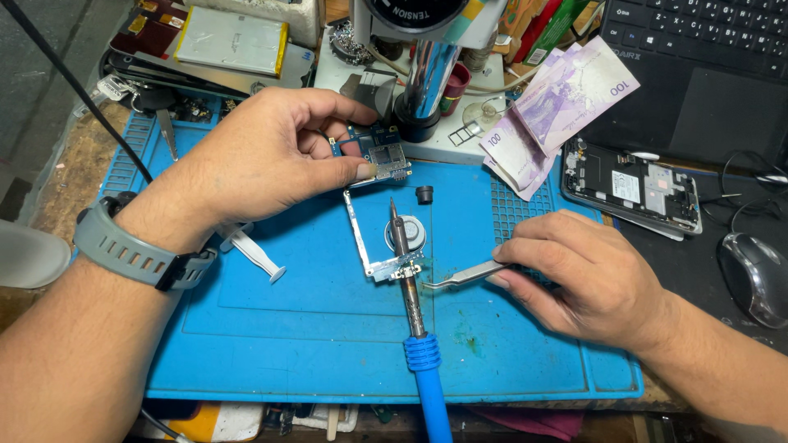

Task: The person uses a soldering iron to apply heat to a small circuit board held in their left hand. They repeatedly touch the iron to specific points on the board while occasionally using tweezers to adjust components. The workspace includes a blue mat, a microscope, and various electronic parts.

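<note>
Far left there's a black cable running diagonally over the bench, and the left wrist has a grey watch on it. Left hand comes in over the blue work mat, thumb + index pinching the top end of a small phone circuit board, holding it w/ the top raised a bit. Other fingers curled, not touching anything else afaict. Just below that hand a white plastic pry tool lies on the mat.

The board is roughly mid-mat, thin metal frame part going down to a little connector section at the bottom. A soldering iron w/ blue handle lies on the mat, tip pointing up across the lower end of the board. Round silver disc sits right behind the iron shaft, small black cap near it.

Right hand is closed around metal tweezers, fingers pinching them, tips aimed left and near the board's bottom edge; can't tell if they touch it.

Further right: banknotes, an opened phone, laptop, and a mouse at the edge.
</note>
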